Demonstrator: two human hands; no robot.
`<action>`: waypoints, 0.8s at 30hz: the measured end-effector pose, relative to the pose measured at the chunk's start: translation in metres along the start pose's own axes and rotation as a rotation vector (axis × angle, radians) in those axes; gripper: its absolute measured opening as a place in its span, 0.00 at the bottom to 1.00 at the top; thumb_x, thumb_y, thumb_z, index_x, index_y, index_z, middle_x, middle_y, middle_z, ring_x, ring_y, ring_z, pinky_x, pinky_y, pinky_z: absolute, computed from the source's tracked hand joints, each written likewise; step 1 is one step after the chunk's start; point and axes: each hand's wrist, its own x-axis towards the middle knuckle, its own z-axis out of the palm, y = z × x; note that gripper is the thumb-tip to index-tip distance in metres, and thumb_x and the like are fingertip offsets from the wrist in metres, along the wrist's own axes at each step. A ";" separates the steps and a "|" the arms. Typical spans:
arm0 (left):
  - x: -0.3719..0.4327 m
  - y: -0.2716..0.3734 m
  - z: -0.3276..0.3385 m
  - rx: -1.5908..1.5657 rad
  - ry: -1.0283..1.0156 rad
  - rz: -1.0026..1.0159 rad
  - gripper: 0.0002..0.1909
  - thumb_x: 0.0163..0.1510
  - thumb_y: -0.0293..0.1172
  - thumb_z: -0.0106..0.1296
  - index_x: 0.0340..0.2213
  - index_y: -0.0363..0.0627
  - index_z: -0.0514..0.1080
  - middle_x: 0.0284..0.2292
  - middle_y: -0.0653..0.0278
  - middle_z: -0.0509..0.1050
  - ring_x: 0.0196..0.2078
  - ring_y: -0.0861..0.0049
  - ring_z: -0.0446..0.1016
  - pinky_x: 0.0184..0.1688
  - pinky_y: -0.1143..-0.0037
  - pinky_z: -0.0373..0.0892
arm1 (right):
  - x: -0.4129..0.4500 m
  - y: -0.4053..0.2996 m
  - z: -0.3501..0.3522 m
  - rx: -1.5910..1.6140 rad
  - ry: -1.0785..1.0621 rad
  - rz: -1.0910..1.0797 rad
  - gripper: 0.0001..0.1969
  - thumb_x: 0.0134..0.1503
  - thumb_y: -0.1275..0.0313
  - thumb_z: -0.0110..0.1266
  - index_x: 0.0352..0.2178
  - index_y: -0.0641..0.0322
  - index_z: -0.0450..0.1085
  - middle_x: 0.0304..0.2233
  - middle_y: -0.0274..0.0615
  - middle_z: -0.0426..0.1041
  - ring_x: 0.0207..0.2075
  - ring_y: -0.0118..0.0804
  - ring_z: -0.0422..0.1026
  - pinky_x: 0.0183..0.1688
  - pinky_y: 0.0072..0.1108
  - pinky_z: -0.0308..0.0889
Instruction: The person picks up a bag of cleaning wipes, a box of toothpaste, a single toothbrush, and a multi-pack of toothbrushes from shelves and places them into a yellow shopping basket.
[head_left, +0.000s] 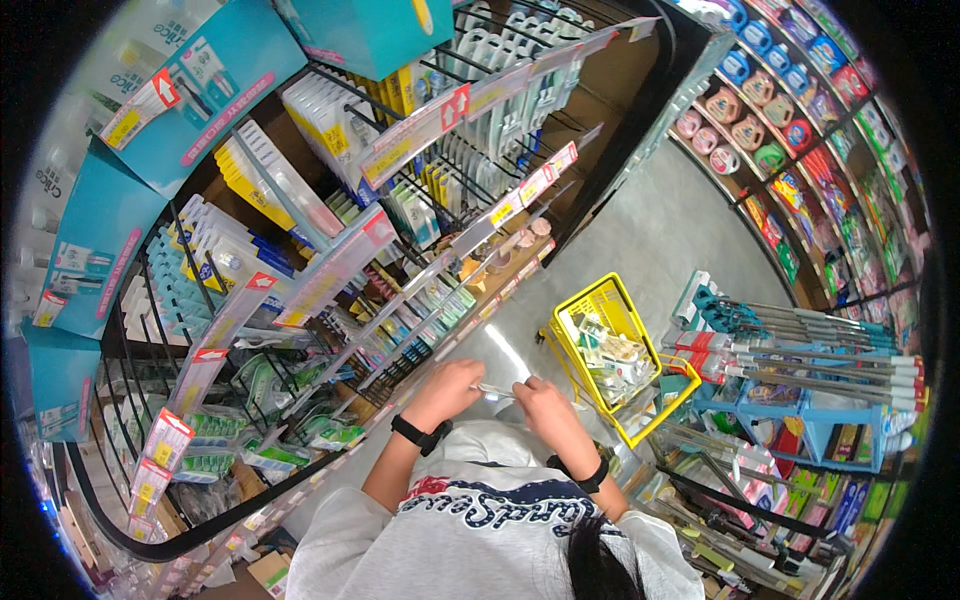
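Both hands are close together in front of the grey T-shirt, with a small, thin, clear item (495, 391) between them that looks like a plastic package; its kind cannot be told. My left hand (448, 388) pinches its left end, and my right hand (541, 405) pinches the other end. A black band is around each wrist. Just right of my right hand stands a yellow shopping cart (660, 358), holding several packaged goods (611, 356). Left of the hands, a wire shelf rack bears packaged toothbrushes (225, 259) on hooks, with price labels along its edges.
Mops with grey poles (817, 360) and a blue rack (817, 424) are at the right. Shelves with detergent bottles (750, 112) stand across the grey floor (645, 202). The black shelf edge (247, 506) runs close at the lower left.
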 end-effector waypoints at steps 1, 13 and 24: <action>-0.002 0.001 0.001 0.001 -0.008 0.004 0.09 0.40 0.25 0.53 0.22 0.39 0.63 0.24 0.54 0.69 0.31 0.54 0.70 0.33 0.63 0.65 | -0.004 -0.001 0.001 0.000 -0.010 0.000 0.11 0.44 0.82 0.47 0.33 0.64 0.67 0.29 0.48 0.68 0.35 0.50 0.70 0.37 0.35 0.67; -0.047 0.028 0.036 0.060 -0.093 0.171 0.09 0.39 0.22 0.55 0.23 0.38 0.64 0.23 0.54 0.68 0.31 0.54 0.70 0.32 0.63 0.65 | -0.089 -0.021 0.032 -0.020 0.106 0.091 0.10 0.45 0.83 0.46 0.32 0.65 0.66 0.29 0.48 0.68 0.32 0.50 0.70 0.36 0.34 0.68; -0.140 0.070 0.068 0.001 -0.172 0.269 0.04 0.42 0.19 0.48 0.24 0.37 0.66 0.25 0.53 0.69 0.33 0.53 0.70 0.35 0.63 0.66 | -0.212 -0.047 0.088 0.068 0.352 0.366 0.11 0.48 0.72 0.59 0.34 0.59 0.70 0.35 0.46 0.68 0.34 0.52 0.67 0.38 0.35 0.65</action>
